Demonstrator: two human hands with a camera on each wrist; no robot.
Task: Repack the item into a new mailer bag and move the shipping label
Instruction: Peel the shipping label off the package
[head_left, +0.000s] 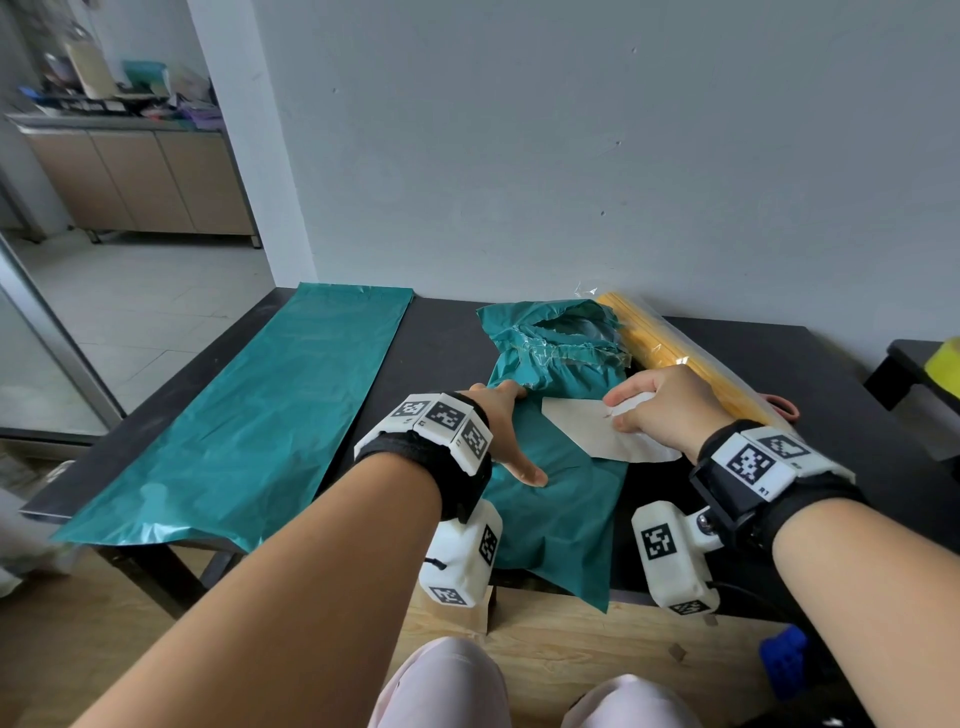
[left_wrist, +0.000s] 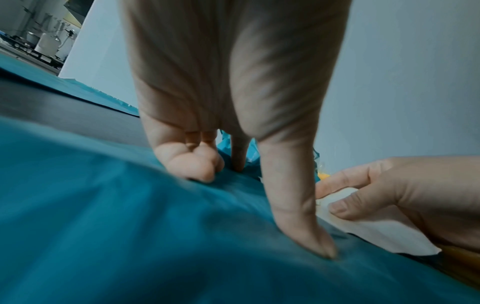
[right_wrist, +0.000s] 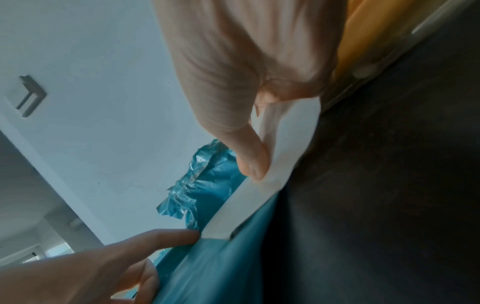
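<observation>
A torn, crumpled teal mailer bag (head_left: 561, 499) lies in the middle of the black table (head_left: 447, 332). My left hand (head_left: 506, 415) presses flat on it, thumb (left_wrist: 309, 232) and fingertips (left_wrist: 197, 164) down on the plastic. My right hand (head_left: 654, 405) pinches the white shipping label (head_left: 592, 426), which is partly lifted off the bag; its thumb (right_wrist: 253, 162) lies on the label (right_wrist: 280, 144). A flat, new teal mailer bag (head_left: 260, 421) lies at the left. The item, a long yellow bundle in clear wrap (head_left: 670, 348), lies beside the old bag on the right.
A wall stands directly behind the table. A red-handled tool (head_left: 784, 405) lies beyond the yellow bundle. A second dark table with a yellow-green object (head_left: 943, 364) is at the far right. My knees (head_left: 447, 686) are below the table's front edge.
</observation>
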